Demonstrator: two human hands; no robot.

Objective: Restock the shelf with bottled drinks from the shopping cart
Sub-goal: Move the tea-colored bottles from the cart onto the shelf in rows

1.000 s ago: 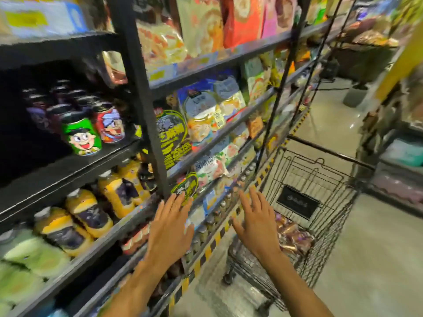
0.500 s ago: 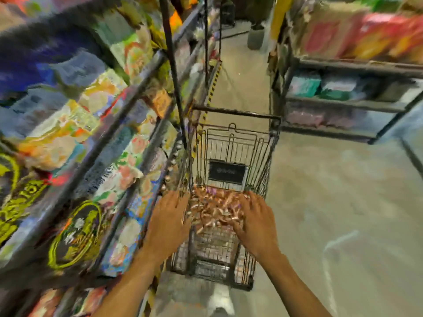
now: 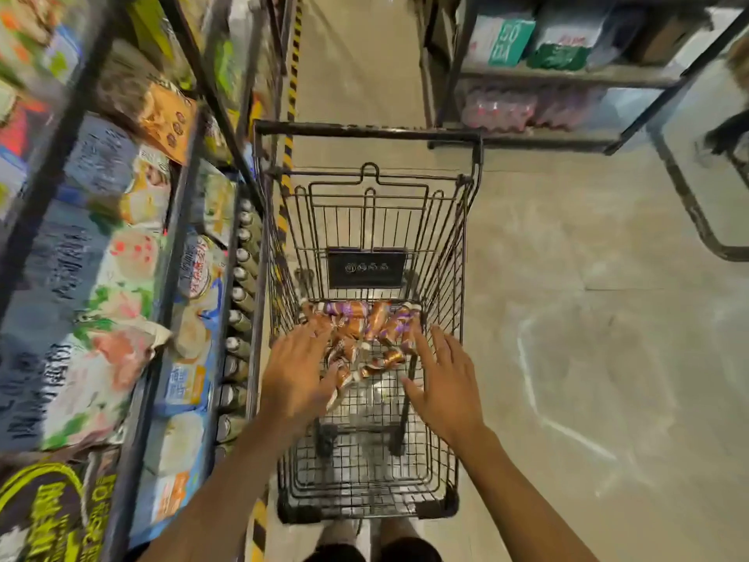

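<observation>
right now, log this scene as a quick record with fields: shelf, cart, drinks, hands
shelf: on the person's left, packed with snack bags
shopping cart: black wire, in the aisle beside the shelf
bottled drinks: brown and purple, lying jumbled in the cart
left hand: open, fingers spread, reaching over the drinks, holding nothing
right hand: open, fingers spread, over the cart, holding nothing
contact: blurred, cannot tell if fingertips touch a bottle

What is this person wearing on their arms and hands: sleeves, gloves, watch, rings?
Nothing visible. The left hand and right hand are bare: no gloves, rings, watch or bands. No sleeve shows anywhere between the wrists and the bottom frame edge.
</observation>
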